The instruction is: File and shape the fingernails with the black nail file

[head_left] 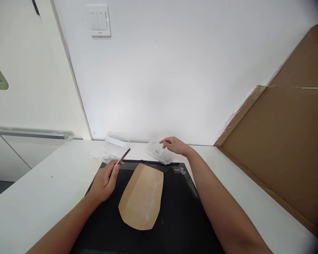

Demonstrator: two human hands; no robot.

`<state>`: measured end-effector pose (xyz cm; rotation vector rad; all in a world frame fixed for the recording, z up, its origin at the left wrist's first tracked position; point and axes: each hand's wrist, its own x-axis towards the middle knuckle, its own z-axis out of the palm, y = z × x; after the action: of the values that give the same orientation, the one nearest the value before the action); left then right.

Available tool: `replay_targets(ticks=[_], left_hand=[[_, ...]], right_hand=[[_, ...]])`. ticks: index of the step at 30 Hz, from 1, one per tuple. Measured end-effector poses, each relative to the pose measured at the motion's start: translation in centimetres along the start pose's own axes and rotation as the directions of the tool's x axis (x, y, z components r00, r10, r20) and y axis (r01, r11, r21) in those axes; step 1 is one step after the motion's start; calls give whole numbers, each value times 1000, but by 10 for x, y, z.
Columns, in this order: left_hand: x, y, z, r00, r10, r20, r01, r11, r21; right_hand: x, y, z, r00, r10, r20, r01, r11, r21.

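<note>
Left hand (104,181): over the black mat's (184,211) left edge, grip closed round a slim dark implement (125,155), tip up.
Right hand (175,145): beyond the mat's far edge, above a clear plastic box (159,153); grip narrow, cannot tell whether anything is between the fingers.
Tan tray (141,199): on the mat's middle.
Small clear pieces (182,171): at the mat's far right corner.
Clear packaging (106,151): on the white desk (42,180), past the mat's far left corner.
</note>
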<state>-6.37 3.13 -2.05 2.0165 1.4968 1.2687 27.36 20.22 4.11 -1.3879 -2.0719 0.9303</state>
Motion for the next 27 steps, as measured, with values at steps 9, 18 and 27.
replay_targets(ticks=[9, 18, 27], left_hand=[[-1, 3, 0, 1000, 13, -4, -13, 1000, 7], [0, 5, -1, 999, 27, -17, -27, 999, 20], [-3, 10, 2, 999, -2, 54, 3, 1000, -31]], right_hand=[[-5, -4, -3, 991, -110, -73, 121, 980, 160], [-2, -2, 4, 963, -146, -228, 227, 895, 384], [-20, -50, 1, 929, -234, -286, 344, 830, 439]])
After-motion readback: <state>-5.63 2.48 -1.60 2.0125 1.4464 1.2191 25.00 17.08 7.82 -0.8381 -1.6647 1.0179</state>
